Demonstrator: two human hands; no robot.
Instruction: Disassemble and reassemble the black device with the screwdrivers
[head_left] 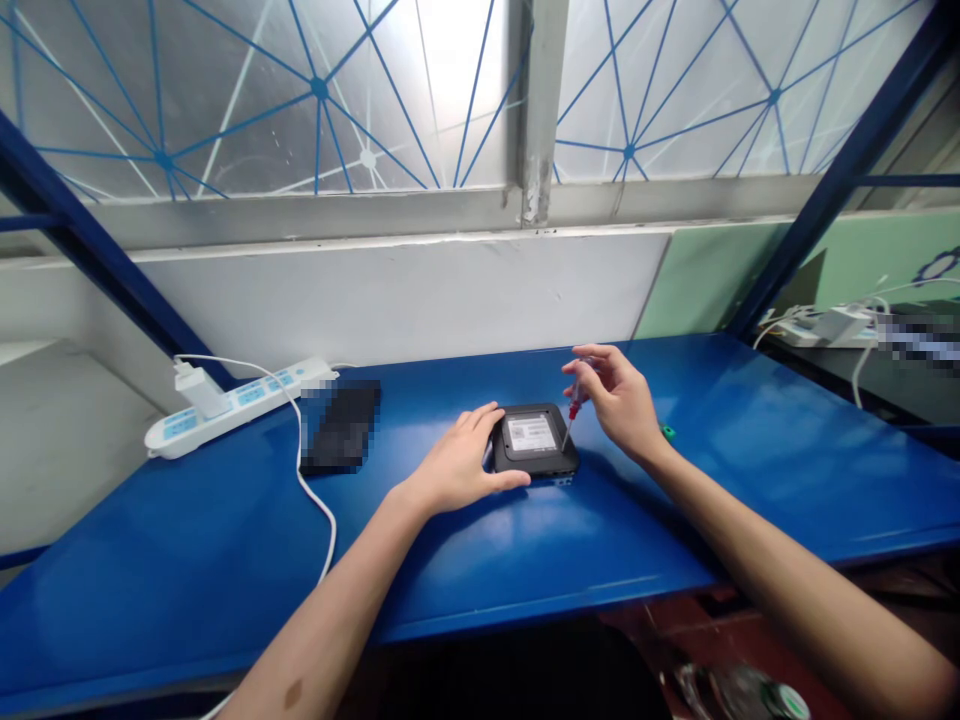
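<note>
1. And here, on the table point(517, 570), a flat black device point(536, 462) is seen lying in front of the body, its pale label point(531, 434) turned up.
2. By its look it can be judged light and stiff, hard plastic probably, a bit slippery on this glossy surface; it is best taken by its side edges, with the label left free.
3. The left hand point(459, 462) is spread around the left end: the device is held between fingers at the far corner and thumb along the near edge.
4. Now the right side! A screwdriver point(574, 408) is pinched in the fingertip grip of the right hand point(621, 398), tilted, its tip brought to the device's right part; whether a screw is met there cannot be told.
5. Just beyond that hand, a small green piece point(668, 433) is spotted.
6. Out left, a dark flat object point(341, 430), partly pixelated, is passed by a white cable point(319, 500); farther off, a power strip point(247, 400) is found.
</note>
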